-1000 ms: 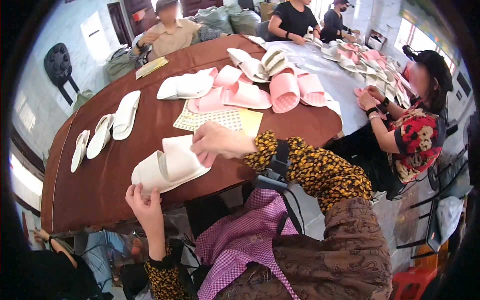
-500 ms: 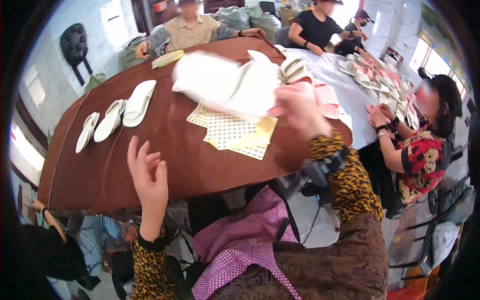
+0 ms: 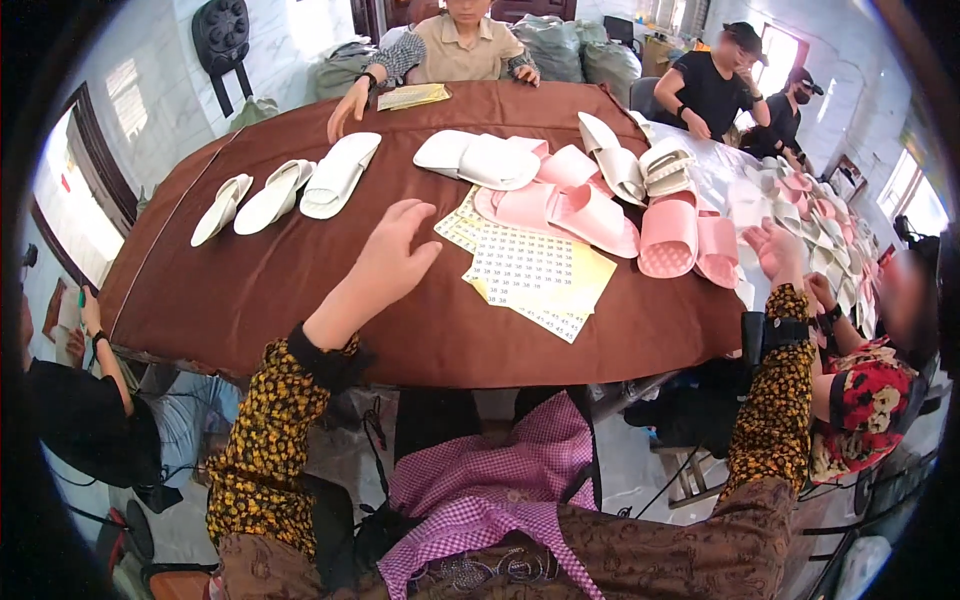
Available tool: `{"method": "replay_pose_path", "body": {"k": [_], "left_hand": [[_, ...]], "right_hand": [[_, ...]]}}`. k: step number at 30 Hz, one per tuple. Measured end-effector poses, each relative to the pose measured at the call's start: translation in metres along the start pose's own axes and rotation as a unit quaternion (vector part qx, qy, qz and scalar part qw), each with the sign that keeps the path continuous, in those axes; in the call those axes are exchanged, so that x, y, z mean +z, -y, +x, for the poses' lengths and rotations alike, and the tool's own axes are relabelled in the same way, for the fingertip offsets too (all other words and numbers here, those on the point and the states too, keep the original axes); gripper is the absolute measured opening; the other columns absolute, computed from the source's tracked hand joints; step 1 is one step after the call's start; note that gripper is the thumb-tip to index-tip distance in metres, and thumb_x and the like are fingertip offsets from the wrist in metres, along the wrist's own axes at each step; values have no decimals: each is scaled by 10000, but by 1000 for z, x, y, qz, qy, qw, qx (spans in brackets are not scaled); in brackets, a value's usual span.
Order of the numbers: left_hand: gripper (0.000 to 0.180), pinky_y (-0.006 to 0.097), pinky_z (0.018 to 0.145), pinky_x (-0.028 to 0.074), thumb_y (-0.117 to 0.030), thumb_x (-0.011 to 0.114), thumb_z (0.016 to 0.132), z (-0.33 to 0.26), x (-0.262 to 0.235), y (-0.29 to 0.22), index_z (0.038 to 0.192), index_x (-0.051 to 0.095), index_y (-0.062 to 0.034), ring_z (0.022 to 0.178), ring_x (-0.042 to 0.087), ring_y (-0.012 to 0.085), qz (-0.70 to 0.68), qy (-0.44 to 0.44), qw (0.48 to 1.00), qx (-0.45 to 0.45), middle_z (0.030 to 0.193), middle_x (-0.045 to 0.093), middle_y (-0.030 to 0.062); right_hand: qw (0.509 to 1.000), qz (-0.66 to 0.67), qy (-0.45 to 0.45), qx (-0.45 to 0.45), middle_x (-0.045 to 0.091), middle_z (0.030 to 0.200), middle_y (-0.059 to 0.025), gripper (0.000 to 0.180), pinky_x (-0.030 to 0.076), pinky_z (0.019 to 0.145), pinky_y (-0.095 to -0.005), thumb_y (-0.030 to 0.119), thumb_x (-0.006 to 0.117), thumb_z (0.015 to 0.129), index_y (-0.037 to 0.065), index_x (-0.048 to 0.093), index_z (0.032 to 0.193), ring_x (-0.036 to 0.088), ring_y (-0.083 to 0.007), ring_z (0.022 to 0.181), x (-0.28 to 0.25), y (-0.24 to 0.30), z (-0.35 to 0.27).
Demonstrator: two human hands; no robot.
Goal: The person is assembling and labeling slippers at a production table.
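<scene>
Both hands are up over the table (image 3: 250,290) and I see nothing held in either. From my feed the left hand (image 3: 395,250) hovers with fingers spread and palm down above the brown cloth, just left of the sticker sheets (image 3: 525,270). The right hand (image 3: 775,250) is raised at the table's right edge, fingers loosely open, palm turned toward me, just beside the pink slippers (image 3: 685,235). The two hands are well apart, with the sheets between them.

I count at least three sheets overlapping in a fan: white ones printed in a grid of small labels, on yellow backing. They lie flat near the table's middle, closer to the left hand.

Beyond them sits a heap of slippers. I make out about four pink ones, two lying soles up on the right, and roughly two white slippers (image 3: 480,160) at the top of the heap. Right of those, a cluster of cream slippers (image 3: 640,165), about three, leans together; the exact count I cannot tell.

On the left side, three more white slippers (image 3: 290,190) lie in a row, apart from the heap.

Four other people sit around: one at the far side with a hand on the cloth near a yellow pad (image 3: 410,97), two at the upper right, one at my right. A second table (image 3: 830,215) beyond carries many more slippers, too small to count.
</scene>
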State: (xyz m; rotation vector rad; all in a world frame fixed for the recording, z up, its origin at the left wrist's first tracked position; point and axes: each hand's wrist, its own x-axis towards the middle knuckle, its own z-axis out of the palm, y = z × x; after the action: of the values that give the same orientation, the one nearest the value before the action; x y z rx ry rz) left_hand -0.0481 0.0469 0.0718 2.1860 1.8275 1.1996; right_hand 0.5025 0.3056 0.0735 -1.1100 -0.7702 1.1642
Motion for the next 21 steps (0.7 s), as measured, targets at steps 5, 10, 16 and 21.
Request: {"method": "replay_pose_path", "body": {"k": [5, 10, 16, 21], "left_hand": [[436, 324, 850, 478, -111, 644, 822, -7, 17, 10, 1213, 514, 32, 987, 569, 244, -9, 37, 999, 35, 1258, 501, 154], [440, 353, 902, 467, -100, 640, 824, -34, 10, 2, 1222, 508, 35, 1072, 553, 291, 11, 53, 998, 17, 1274, 495, 187], [442, 427, 999, 393, -106, 652, 794, -84, -2, 4, 1192, 528, 40, 1181, 481, 398, -14, 26, 999, -26, 1251, 509, 250], [380, 424, 976, 405, -74, 652, 771, -114, -2, 18, 1130, 574, 20, 1141, 505, 372, 26, -27, 999, -16, 1229, 534, 207]], "right_hand": [[975, -35, 183, -120, 601, 1017, -121, 333, 524, 805, -339, 125, 577, 914, -45, 510, 1193, 612, -221, 889, 80, -12, -37], [912, -189, 308, -197, 636, 1030, -91, 389, 506, 773, -285, 228, 594, 896, -23, 569, 1192, 626, -170, 894, 216, -17, -124], [810, -460, 289, -220, 674, 886, -180, 334, 519, 681, -344, 197, 579, 813, -53, 637, 1027, 667, -248, 771, 306, -73, -138], [797, -458, 281, -275, 655, 872, -233, 319, 501, 707, -374, 186, 587, 778, -62, 631, 973, 652, -305, 795, 337, -107, -125]]}}
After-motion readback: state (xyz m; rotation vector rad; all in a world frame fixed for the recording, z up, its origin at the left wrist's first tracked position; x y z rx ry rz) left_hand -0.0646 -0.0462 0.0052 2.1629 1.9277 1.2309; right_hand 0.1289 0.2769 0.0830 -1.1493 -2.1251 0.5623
